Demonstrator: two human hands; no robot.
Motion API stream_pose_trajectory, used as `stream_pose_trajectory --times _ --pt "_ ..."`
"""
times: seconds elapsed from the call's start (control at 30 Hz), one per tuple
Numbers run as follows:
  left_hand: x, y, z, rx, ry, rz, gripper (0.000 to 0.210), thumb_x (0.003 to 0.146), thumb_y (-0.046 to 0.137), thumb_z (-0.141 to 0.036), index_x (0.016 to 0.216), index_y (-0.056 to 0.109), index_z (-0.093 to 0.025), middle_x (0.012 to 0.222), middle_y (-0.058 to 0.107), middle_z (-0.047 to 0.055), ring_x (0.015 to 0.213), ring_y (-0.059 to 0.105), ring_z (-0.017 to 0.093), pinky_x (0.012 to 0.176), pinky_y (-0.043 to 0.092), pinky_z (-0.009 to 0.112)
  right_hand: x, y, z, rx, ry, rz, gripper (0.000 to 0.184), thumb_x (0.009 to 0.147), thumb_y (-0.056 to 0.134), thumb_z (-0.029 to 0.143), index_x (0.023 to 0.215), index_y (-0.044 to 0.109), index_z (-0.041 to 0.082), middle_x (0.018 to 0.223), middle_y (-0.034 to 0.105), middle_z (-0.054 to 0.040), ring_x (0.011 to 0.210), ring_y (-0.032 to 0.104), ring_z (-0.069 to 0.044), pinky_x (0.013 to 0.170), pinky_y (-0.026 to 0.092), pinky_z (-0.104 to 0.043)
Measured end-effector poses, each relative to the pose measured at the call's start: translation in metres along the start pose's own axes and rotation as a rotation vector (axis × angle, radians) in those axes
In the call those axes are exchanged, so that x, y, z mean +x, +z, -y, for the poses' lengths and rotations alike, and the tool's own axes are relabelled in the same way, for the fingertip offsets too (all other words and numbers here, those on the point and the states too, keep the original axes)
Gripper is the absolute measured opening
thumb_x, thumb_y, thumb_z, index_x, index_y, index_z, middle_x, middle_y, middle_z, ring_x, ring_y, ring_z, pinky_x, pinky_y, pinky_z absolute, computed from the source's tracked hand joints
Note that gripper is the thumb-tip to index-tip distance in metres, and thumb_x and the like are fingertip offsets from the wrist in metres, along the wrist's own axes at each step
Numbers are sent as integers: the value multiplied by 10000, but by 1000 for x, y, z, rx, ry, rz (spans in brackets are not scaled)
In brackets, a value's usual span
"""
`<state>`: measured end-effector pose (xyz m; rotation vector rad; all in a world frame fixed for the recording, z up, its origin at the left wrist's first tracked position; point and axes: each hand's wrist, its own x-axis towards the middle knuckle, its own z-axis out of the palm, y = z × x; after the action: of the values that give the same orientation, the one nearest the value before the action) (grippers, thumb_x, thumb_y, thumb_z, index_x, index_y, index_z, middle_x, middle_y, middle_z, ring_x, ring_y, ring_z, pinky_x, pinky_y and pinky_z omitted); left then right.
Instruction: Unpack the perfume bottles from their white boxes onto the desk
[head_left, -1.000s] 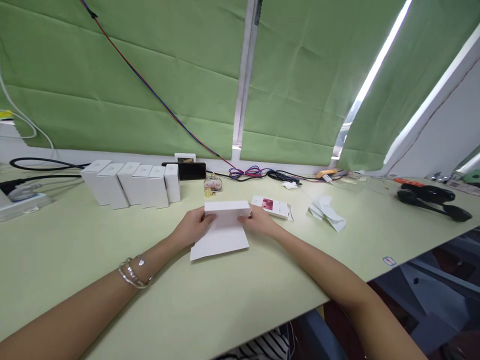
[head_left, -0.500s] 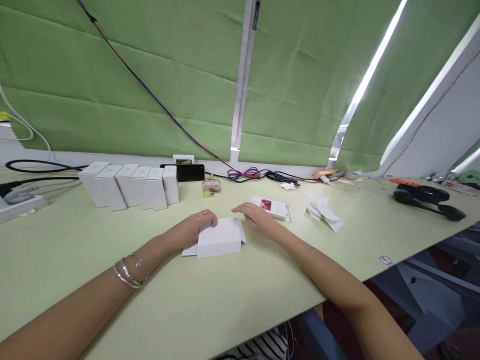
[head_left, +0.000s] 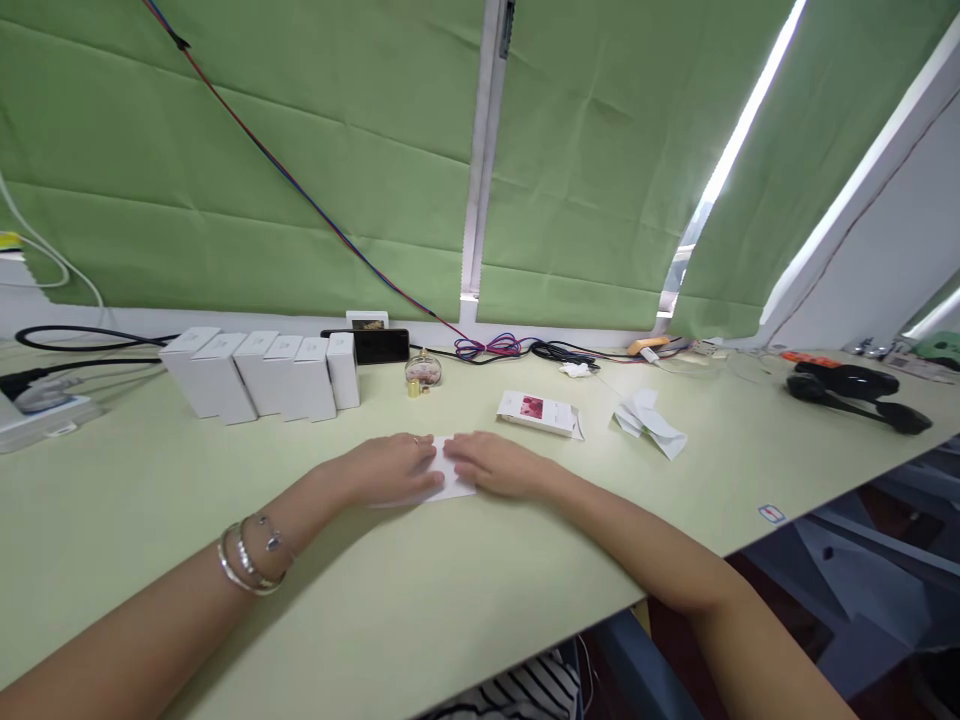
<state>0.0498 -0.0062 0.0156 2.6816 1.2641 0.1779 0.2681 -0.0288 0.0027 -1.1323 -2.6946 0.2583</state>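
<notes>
A white paper box (head_left: 450, 484) lies on the table, mostly hidden under my hands; what shows of it looks pressed flat. My left hand (head_left: 397, 468), with a ring and wrist bracelets, rests over its left part, fingers stretched out. From the right, my right hand (head_left: 491, 465) lies palm down across the box's other end with its fingers extended. Just beyond the right hand is a white box with a red picture (head_left: 540, 412), its end flap open. A round glass bottle (head_left: 424, 370) stands past the hands, beside a small gold cap (head_left: 413, 388).
Several white boxes (head_left: 259, 375) stand upright in a row at the back left. A black phone (head_left: 381, 346) leans near them. Bundled cables (head_left: 559, 354) run along the wall. Folded white paper (head_left: 651, 424) and black headphones (head_left: 851, 390) lie to the right.
My right hand has come down onto the white box, and my left hand has shifted over it. The box, raised before, now lies flat on the table.
</notes>
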Motion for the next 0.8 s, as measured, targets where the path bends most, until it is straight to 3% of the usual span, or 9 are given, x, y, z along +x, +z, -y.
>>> stream_pose_trajectory --times 0.07,0.1,0.17,0.2,0.3,0.47,0.6,0.67,0.8 --pt "-4 3 -13 42 -23 90 654 768 488 -531 1263 535 -107 1391 441 192 1273 429 324 992 392 403 -3 -14 -21 -98 163 -131 490 922 409 355 1366 403 149 1428 412 -117 1356 307 -221 1117 219 -380" --pt "-5 6 -17 51 -30 129 725 779 472 -531 1332 452 -63 1442 344 215 1330 341 332 1034 345 429 -7 -21 -34 -164 282 -164 568 876 499 382 1384 378 158 1466 346 -126 1389 224 -261 1127 166 -427" --pt "-6 12 -19 41 -53 158 790 813 415 -530 1413 305 -27 1495 193 207 1392 193 315 1099 241 450 -19 -33 -61 -220 567 -113 859 732 654 510 1438 278 196 1526 185 -143 1410 52 -364 1108 77 -538" --pt "-5 15 -18 32 -58 172 803 831 376 -541 1435 247 -28 1510 139 188 1406 139 303 1118 195 450 -26 -38 -74 -194 693 -38 949 688 677 554 1453 236 204 1525 173 -158 1402 44 -395 1088 84 -574" --pt "-3 22 -12 25 -56 208 837 855 264 -594 1466 111 -44 1530 25 145 1419 24 280 1141 98 446 -44 -42 -100 -119 810 56 947 705 613 621 1452 232 182 1418 357 -222 1306 315 -426 989 278 -586" --pt "0 26 -12 9 -39 161 791 873 230 -572 1467 128 -61 1542 38 154 1422 7 285 1135 84 464 -39 -45 -88 -91 731 -20 907 733 564 644 1445 216 202 1328 451 -186 1198 446 -354 950 358 -491" --pt "6 29 -17 -112 -60 -45 592 835 401 -448 1331 425 -125 1412 376 199 1324 308 343 1056 275 490 -19 -40 -50 -69 359 -74 837 784 515 635 1448 220 221 1341 454 -144 1185 457 -292 976 358 -420" --pt "13 30 -13 -291 -139 -191 505 767 506 -349 1229 508 -146 1258 508 175 1201 450 325 999 364 453 -11 -28 -32 -94 182 -40 761 835 443 624 1452 226 235 1392 414 -147 1230 421 -305 1007 324 -452" --pt "26 30 6 -738 -476 -452 517 679 507 -133 1196 492 -141 1177 566 138 1087 561 251 922 460 358 -2 -1 -11 -136 178 112 740 875 280 656 1473 169 234 1535 131 -162 1393 146 -375 1087 143 -546"
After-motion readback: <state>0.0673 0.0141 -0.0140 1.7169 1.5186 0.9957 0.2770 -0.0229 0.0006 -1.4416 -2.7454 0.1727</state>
